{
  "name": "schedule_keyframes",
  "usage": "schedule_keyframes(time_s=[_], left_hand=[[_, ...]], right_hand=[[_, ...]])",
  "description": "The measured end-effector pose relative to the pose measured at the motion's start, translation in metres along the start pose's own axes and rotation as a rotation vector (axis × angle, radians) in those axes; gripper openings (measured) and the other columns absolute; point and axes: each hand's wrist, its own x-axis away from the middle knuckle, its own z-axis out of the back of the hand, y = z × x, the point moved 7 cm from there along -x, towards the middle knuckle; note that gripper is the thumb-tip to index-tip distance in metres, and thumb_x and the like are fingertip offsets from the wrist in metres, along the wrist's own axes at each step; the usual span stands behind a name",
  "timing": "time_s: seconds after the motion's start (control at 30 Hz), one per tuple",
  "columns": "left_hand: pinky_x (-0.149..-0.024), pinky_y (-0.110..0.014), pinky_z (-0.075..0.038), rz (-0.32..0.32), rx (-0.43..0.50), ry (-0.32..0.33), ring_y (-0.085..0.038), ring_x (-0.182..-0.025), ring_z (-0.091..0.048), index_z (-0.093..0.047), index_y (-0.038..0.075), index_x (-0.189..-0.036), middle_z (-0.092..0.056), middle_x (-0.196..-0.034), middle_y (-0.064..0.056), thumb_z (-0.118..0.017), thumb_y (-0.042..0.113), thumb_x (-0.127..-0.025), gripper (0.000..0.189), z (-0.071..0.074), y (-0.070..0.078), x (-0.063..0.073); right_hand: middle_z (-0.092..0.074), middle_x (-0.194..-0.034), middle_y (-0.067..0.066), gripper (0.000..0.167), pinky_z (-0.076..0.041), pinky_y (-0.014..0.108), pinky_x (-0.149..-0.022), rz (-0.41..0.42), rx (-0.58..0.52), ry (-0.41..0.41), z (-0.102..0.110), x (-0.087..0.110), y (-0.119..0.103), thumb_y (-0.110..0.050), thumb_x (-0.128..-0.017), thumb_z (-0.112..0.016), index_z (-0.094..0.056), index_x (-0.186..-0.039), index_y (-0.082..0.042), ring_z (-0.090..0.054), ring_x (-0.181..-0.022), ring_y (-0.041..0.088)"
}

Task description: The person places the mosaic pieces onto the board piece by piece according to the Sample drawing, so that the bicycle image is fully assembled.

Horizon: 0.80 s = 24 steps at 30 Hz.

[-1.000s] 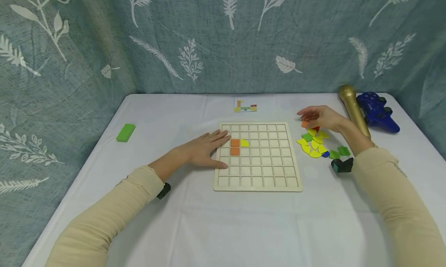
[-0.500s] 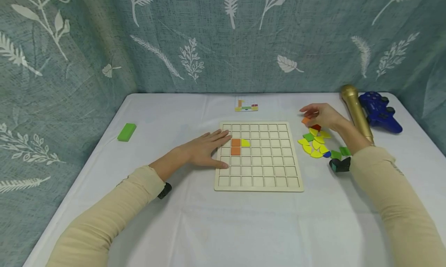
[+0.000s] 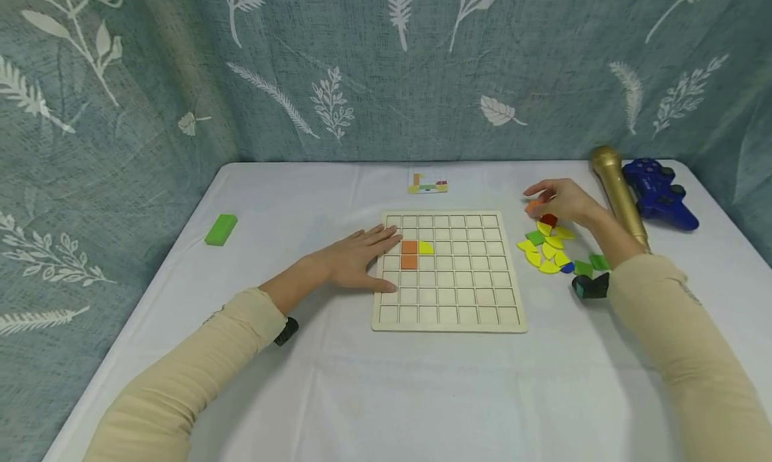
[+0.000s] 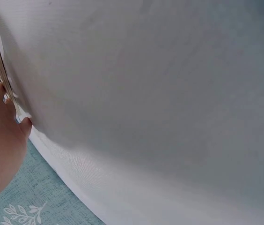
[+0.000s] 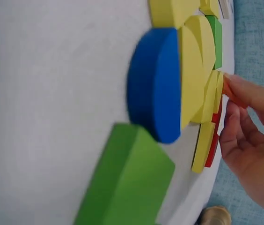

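My left hand (image 3: 356,259) lies with spread, straight fingers on the left edge of a pale wooden grid board (image 3: 464,301). Two orange square blocks (image 3: 409,261) and a yellow quarter-round block (image 3: 426,248) sit in its cells. To the right of the board, my right hand (image 3: 567,200) pinches an orange block (image 5: 232,96) between thumb and fingers, partly hidden by them. Right beneath that hand are red blocks (image 3: 549,220). Yellow rounded blocks (image 3: 549,267), a blue half-round block (image 5: 153,84) and several green blocks (image 5: 127,178) lie just nearer.
A small pattern card (image 3: 427,180) lies behind the board. At the back right are a gold microphone (image 3: 618,187) and a blue game controller (image 3: 659,194). One green block (image 3: 221,229) lies far left. A patterned curtain (image 3: 386,100) hangs behind the table.
The orange block at my right fingertips has shifted slightly away from me and to the right, and my right hand has moved a little with it. My left hand has stayed on the board.
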Motion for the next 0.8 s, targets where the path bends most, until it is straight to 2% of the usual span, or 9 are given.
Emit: schedule_keyframes(time_s=[0.13, 0.27, 0.43, 0.53, 0.8], left_hand=[[-0.115, -0.042, -0.001, 0.000, 0.002, -0.002, -0.018, -0.143, 0.008, -0.002, 0.021, -0.155, 0.007, -0.159, 0.001, -0.047, 0.075, -0.082, 0.102, 0.000, 0.000, 0.000], [-0.115, -0.042, -0.001, 0.004, 0.006, -0.005, -0.018, -0.143, 0.008, -0.001, 0.021, -0.155, 0.007, -0.159, 0.002, -0.048, 0.074, -0.083, 0.101, 0.000, 0.000, 0.000], [-0.115, -0.042, -0.001, 0.010, -0.005, 0.002, -0.018, -0.143, 0.008, -0.001, 0.022, -0.155, 0.007, -0.159, 0.002, -0.048, 0.074, -0.083, 0.100, 0.001, 0.000, -0.001], [-0.115, -0.042, -0.002, 0.006, -0.004, 0.004, -0.018, -0.143, 0.008, -0.002, 0.021, -0.155, 0.006, -0.159, 0.002, -0.048, 0.073, -0.083, 0.100, 0.000, 0.000, -0.001], [-0.115, -0.042, -0.002, 0.007, -0.005, 0.005, -0.019, -0.143, 0.007, -0.002, 0.021, -0.155, 0.006, -0.159, 0.002, -0.048, 0.074, -0.083, 0.101, -0.001, -0.001, -0.001]], right_hand=[[-0.057, -0.109, 0.023, 0.031, -0.045, 0.029, -0.062, 0.000, 0.075, 0.068, 0.006, 0.003, 0.000, -0.016, -0.093, -0.064, -0.062, -0.118, 0.002, -0.053, -0.082, 0.028], [-0.061, -0.108, 0.022, 0.032, -0.048, 0.032, -0.067, -0.025, 0.063, 0.084, 0.008, 0.008, 0.000, -0.020, -0.093, -0.064, -0.063, -0.116, 0.002, -0.058, -0.084, 0.028], [-0.067, -0.101, 0.016, 0.036, -0.051, 0.036, -0.073, -0.030, -0.033, 0.006, 0.005, 0.018, -0.003, -0.023, -0.095, -0.062, -0.060, -0.121, 0.003, -0.063, -0.084, 0.025], [-0.067, -0.097, 0.011, 0.037, -0.049, 0.036, -0.072, -0.031, -0.095, -0.045, 0.000, 0.026, -0.006, -0.022, -0.097, -0.059, -0.058, -0.124, 0.003, -0.060, -0.083, 0.024], [-0.066, -0.107, 0.015, 0.035, -0.052, 0.035, -0.084, 0.038, -0.186, -0.148, -0.020, 0.045, -0.022, -0.013, -0.098, -0.057, -0.055, -0.126, 0.008, -0.064, -0.095, 0.022]])
